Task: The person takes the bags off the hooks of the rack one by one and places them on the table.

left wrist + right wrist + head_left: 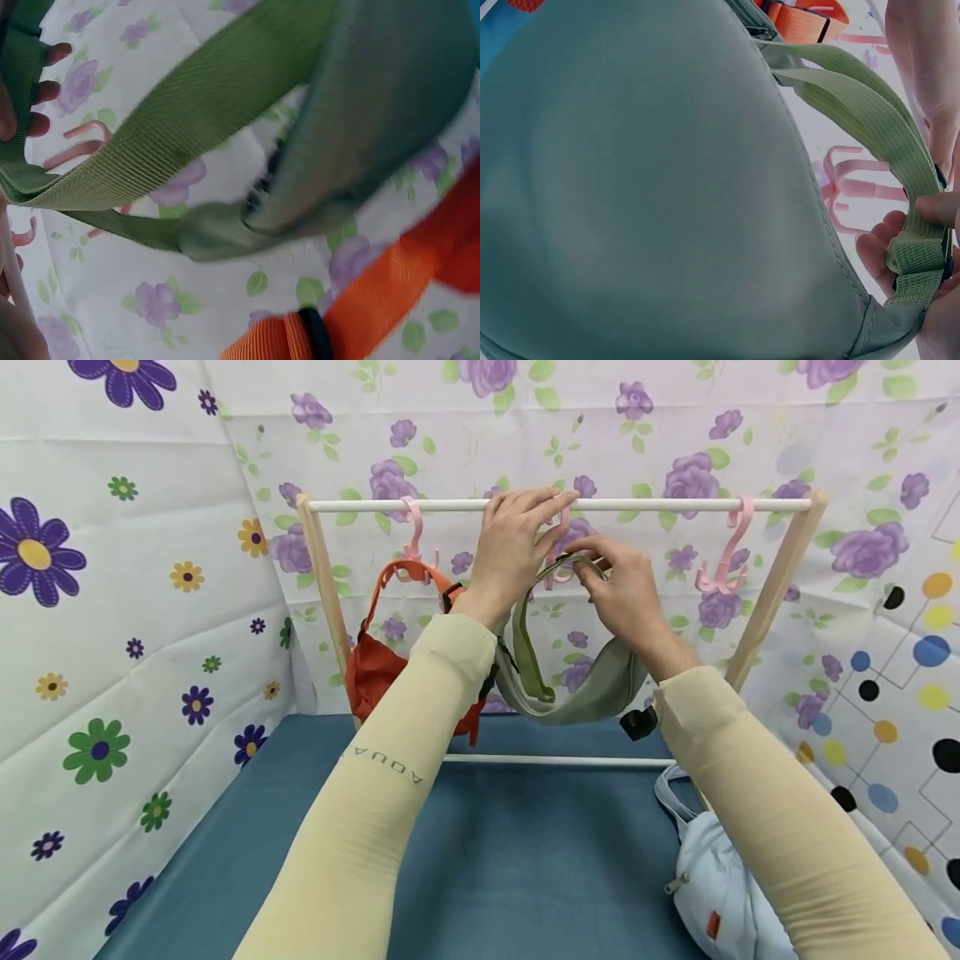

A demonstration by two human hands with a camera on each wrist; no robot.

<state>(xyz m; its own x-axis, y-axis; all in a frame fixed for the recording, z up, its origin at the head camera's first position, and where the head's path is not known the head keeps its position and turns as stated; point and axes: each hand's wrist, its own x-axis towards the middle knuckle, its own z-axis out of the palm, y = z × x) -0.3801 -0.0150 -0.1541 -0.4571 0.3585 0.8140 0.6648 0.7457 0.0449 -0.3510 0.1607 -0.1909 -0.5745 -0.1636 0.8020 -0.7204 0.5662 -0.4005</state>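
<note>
My right hand (622, 585) pinches the green webbing strap (889, 142) of a grey-green bag (577, 702), close to the middle pink hook (565, 520). The bag hangs below that hand, and its smooth panel fills much of the right wrist view. At the white rail (675, 505), my left hand (517, 543) holds the top of the middle hook, fingers over the rail and thumb in front. Part of the hook is hidden behind the hands. The strap loop is beside the hook's prongs; whether they touch I cannot tell.
An orange bag (375, 672) hangs from the left pink hook (414, 531). The right pink hook (727, 552) hangs bare. A light blue bag (723, 877) lies on the blue surface at the lower right. Wooden posts (776, 585) and a lower white bar (555, 761) form the rack.
</note>
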